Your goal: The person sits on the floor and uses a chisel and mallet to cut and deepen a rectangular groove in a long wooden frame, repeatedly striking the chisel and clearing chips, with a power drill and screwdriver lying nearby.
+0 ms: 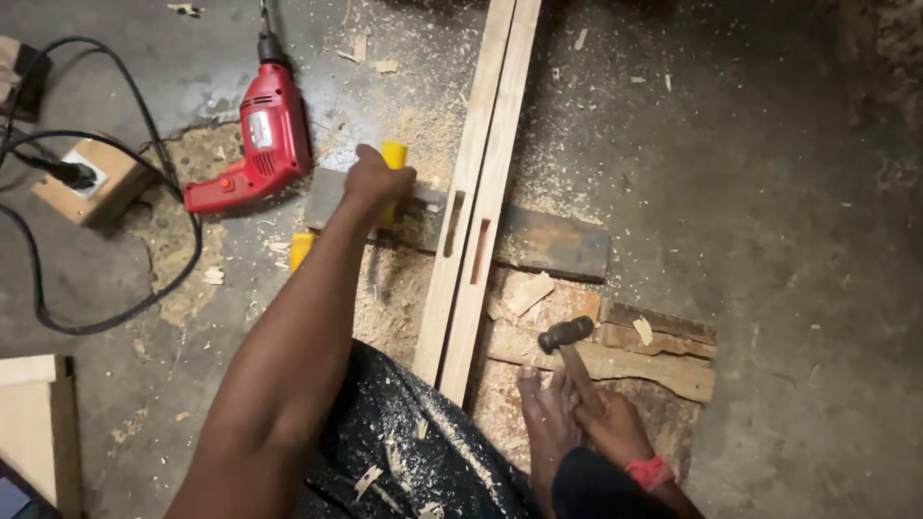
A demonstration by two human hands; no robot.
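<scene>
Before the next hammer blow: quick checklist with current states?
1. Hammer gripped: ok, right hand is closed on its handle.
2. Chisel held: ok, left hand wraps its yellow handle.
3. Chisel tip in a mortise: not ok, it sits left of the two rails, away from the slots.
4. Rails supported: ok, they lie across a dark block.
5. Foot away from the hammer: not ok, it lies right beside the handle.
6. Drill out of the way: ok, lying on the floor, left.
</scene>
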